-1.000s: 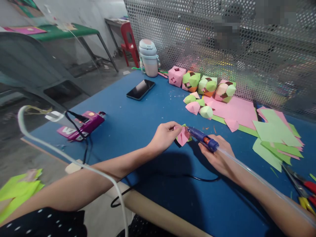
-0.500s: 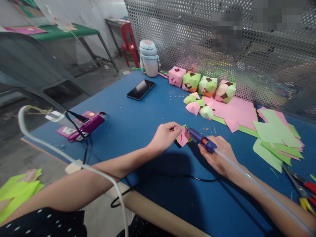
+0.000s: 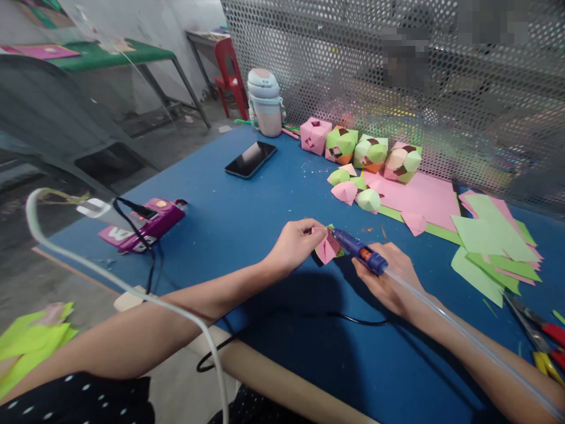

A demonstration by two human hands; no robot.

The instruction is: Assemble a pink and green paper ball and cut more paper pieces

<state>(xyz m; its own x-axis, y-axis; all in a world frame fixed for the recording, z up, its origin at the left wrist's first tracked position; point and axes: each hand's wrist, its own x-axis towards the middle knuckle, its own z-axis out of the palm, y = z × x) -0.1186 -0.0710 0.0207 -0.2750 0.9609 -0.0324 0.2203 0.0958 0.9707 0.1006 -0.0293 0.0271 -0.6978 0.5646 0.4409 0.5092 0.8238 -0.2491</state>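
Between the thumb and fingers of my left hand (image 3: 300,244) is a small folded paper piece (image 3: 326,248), pink with green edges. My right hand (image 3: 392,280) is wrapped round a blue glue gun (image 3: 358,250), whose nozzle meets the top of the paper piece. A long clear glue stick (image 3: 435,315) runs out of the back of the gun and over my right forearm. Behind my hands lie loose folded petals, among them a pink one (image 3: 344,192) and a pale green one (image 3: 368,200). How far the nozzle touches the paper is too small to tell.
Paper cubes (image 3: 341,145) stand along the perforated metal panel (image 3: 335,65). A phone (image 3: 251,159), a bottle (image 3: 267,106) and a purple power strip (image 3: 143,227) are to the left. Cut paper (image 3: 489,229) and scissors (image 3: 532,330) lie right. Cables cross the near edge.
The glue gun's nozzle has shifted very slightly left along the paper piece. Both hands keep their grip, and the whole view has moved a touch.
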